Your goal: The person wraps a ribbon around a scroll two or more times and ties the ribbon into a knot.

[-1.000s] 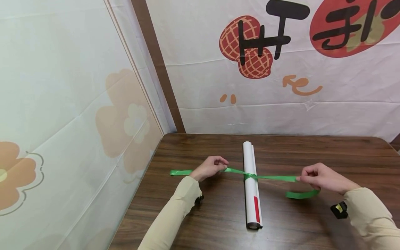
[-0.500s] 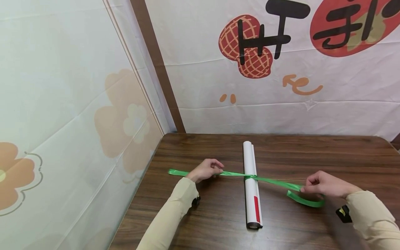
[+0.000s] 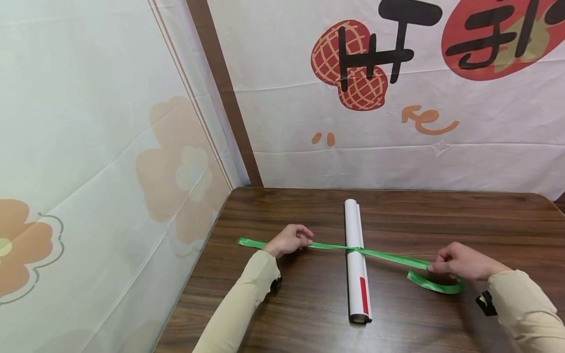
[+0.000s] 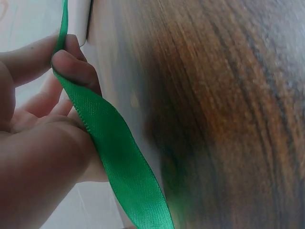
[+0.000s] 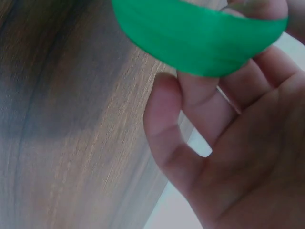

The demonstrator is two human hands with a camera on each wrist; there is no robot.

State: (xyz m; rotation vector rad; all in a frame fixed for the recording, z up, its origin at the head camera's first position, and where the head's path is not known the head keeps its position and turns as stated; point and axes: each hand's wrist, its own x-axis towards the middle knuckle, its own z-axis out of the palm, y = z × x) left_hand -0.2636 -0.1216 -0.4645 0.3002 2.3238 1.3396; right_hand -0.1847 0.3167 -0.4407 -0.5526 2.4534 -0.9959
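A rolled white paper tube (image 3: 354,284) with a red patch and a dark near end lies lengthwise on the table. Round its middle runs a green satin ribbon (image 3: 331,246), crossed or knotted on top. On the left, my left hand (image 3: 289,240) pinches one ribbon half between thumb and finger, its tail trailing left; the left wrist view shows the ribbon (image 4: 124,152) twisting below the pinch. My right hand (image 3: 468,261) pinches the other half, drawn out to the right and nearer to me. The loose end curls beneath that hand, and the ribbon (image 5: 190,36) crosses its fingers in the right wrist view.
The dark wood-grain table (image 3: 300,314) has a rounded back edge against a printed white cloth backdrop (image 3: 282,117). Another cloth panel (image 3: 88,122) with flower prints borders the table's left side.
My right hand has moved slightly right and toward me with its ribbon half, and my left hand slightly left. Both ribbon halves now run straighter from the tube, which has stayed in place.
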